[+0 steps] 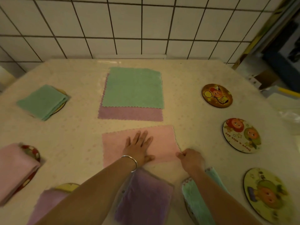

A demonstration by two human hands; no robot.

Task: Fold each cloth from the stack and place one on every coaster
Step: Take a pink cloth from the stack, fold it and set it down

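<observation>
A pink cloth (pixel 162 140) lies spread in front of me. My left hand (pixel 139 147) presses flat on it with straight fingers. My right hand (pixel 191 159) pinches its near right corner. Behind it a stack holds a green cloth (pixel 133 87) on top of a purple cloth (pixel 129 113). Folded cloths cover coasters: green (pixel 43 102) at far left, pink (pixel 14 169) at left, purple (pixel 47 207) near left, purple (pixel 144 197) near centre, green (pixel 196 200) under my right arm. Three bare round coasters (pixel 216 95) (pixel 241 135) (pixel 266 194) line the right side.
The table (pixel 78 135) has a pale dotted cover and meets a white tiled wall (pixel 129 26) at the back. Boxes and dark clutter (pixel 276 65) stand off the table's far right corner.
</observation>
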